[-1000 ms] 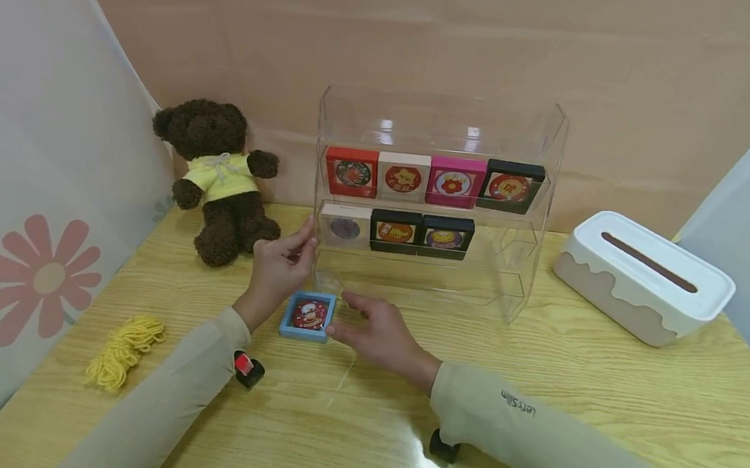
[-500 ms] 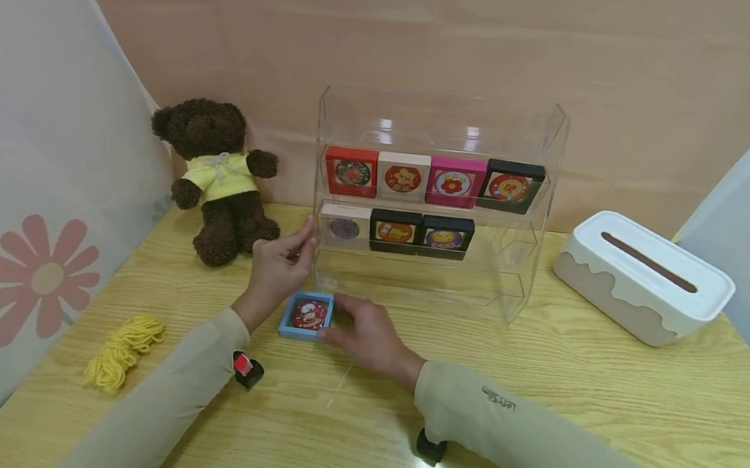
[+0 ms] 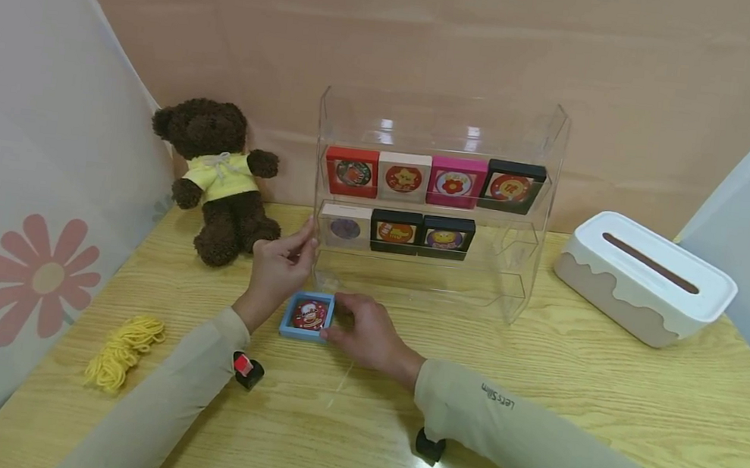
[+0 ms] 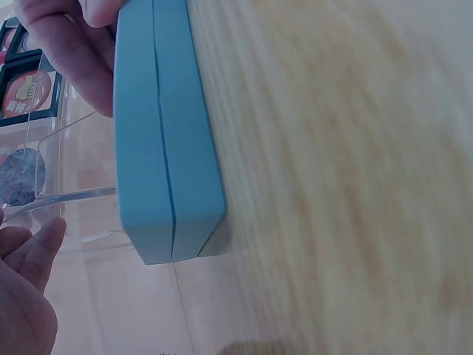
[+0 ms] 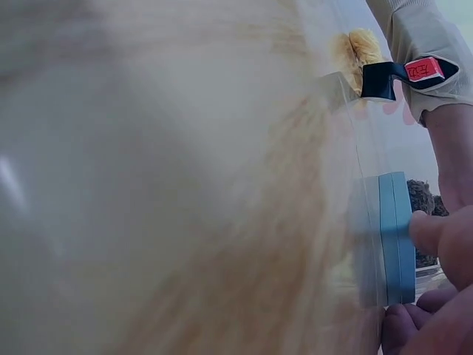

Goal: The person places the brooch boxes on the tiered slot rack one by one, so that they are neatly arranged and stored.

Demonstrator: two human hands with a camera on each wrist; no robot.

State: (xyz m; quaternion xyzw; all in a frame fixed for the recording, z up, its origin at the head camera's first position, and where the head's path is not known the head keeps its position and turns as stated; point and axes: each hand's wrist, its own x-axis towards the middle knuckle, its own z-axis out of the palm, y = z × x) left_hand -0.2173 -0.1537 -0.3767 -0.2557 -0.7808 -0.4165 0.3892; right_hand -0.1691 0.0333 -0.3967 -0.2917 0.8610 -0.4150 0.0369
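Observation:
A small square box [image 3: 293, 330] with a light blue frame lies flat on the table, a red round cartoon picture showing inside it. My right hand [image 3: 371, 336] grips its right side, thumb at the near corner and fingers at the far corner. In the right wrist view the thumb lies against the blue box [image 5: 397, 244]. My left hand [image 3: 278, 266] pinches the left side edge of a clear acrylic display stand [image 3: 432, 274]. In the left wrist view, the left fingertips [image 4: 46, 248] meet at that clear edge. The stand's two upper shelves hold several framed badges [image 3: 403, 177].
A brown teddy bear [image 3: 220, 172] in a yellow shirt sits left of the stand. Yellow yarn [image 3: 124, 352] lies near the table's left edge. A white and beige tissue box [image 3: 644, 281] stands to the right. A wall hanging [image 3: 451, 28] closes off the back.
My right hand has moved slightly left and taken hold of the blue box. The left hand has stayed at the stand's edge, and the box has not visibly moved.

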